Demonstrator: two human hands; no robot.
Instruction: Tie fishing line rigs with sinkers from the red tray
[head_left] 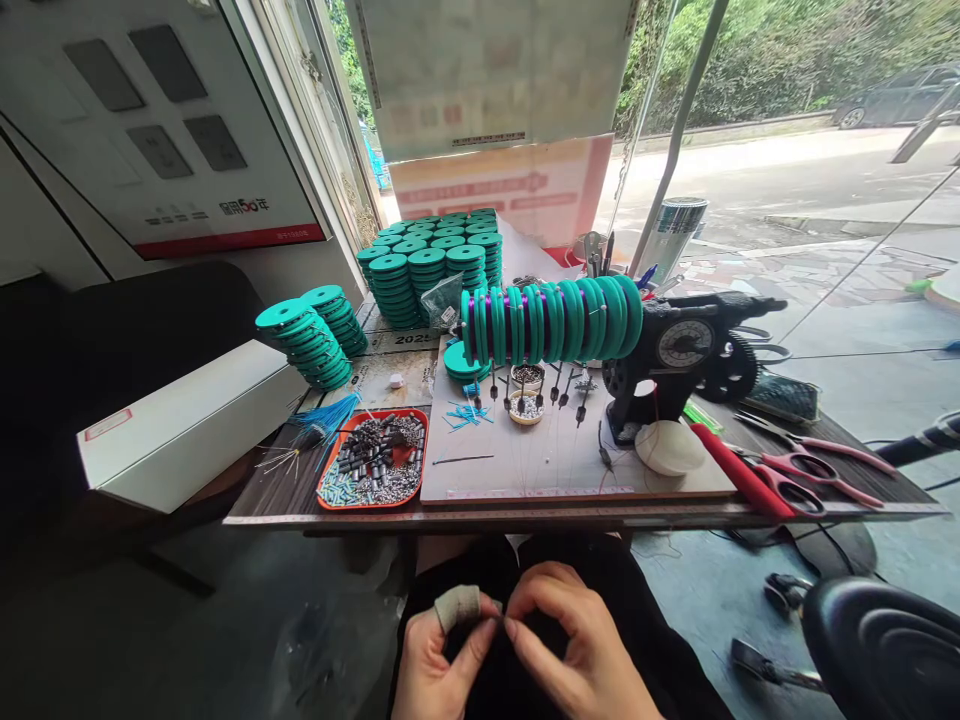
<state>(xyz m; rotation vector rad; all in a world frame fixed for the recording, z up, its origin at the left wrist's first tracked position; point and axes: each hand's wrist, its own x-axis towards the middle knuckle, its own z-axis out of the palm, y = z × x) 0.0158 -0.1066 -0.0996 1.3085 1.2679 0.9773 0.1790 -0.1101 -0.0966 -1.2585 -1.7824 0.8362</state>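
Above my lap, my left hand [450, 650] and my right hand [574, 640] meet with thumbs and fingertips pinched together. Whatever sits between those fingertips is too small to make out. A pale wrap covers one finger of the left hand. Beyond the hands, on the table, a hand-cranked winder [679, 345] with a dial carries a row of green foam line spools [559, 318]. Thin lines with small dark weights [581, 410] hang from these spools over a pale board [480, 482]. Neither hand touches the table.
An orange-rimmed tray [373, 500] holds small metal parts and blue tubes. Stacked green spools [394, 285] stand behind. Scissors [799, 465], pliers [832, 447] and a white dome-shaped object [670, 448] lie right. A white box [187, 425] is left, a black stool [892, 650] lower right.
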